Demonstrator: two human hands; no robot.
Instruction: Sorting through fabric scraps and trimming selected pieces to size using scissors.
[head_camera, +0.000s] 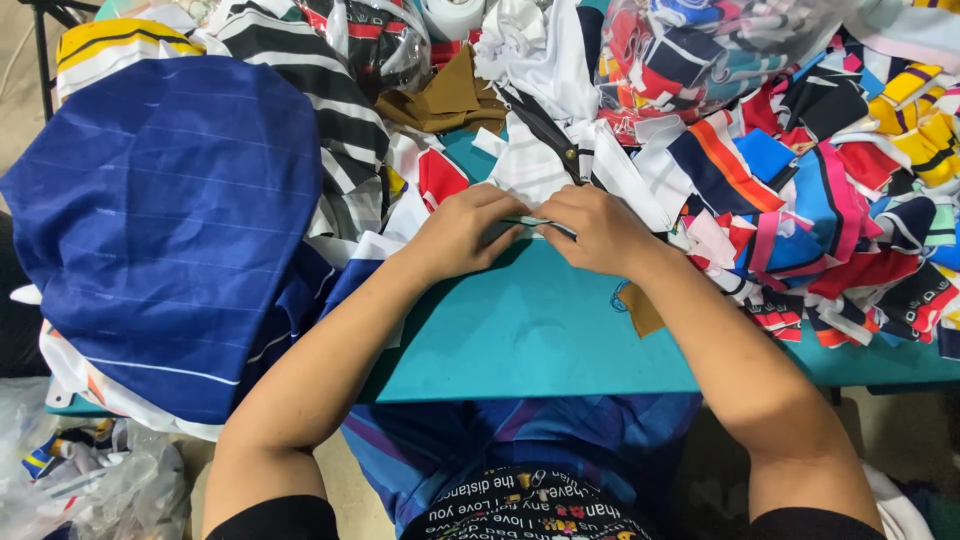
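Fingers of my left hand and right hand pinch a thin fabric strip above the table; I'd keep it taut and flat.

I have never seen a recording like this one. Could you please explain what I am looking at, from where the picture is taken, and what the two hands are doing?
There is no machine here: a person works with two bare hands. The single picture comes from a camera worn on the person's head, looking down, so the arms enter from the bottom edge. The left hand and the right hand meet in the middle and together pinch a small pale strip of fabric; what it is exactly is too small to tell. Below them lies a teal table. On the left rests a large dark blue cloth with thin stripes. On the right and behind lies a heap of colourful fabric scraps, and clear plastic bags hold more.
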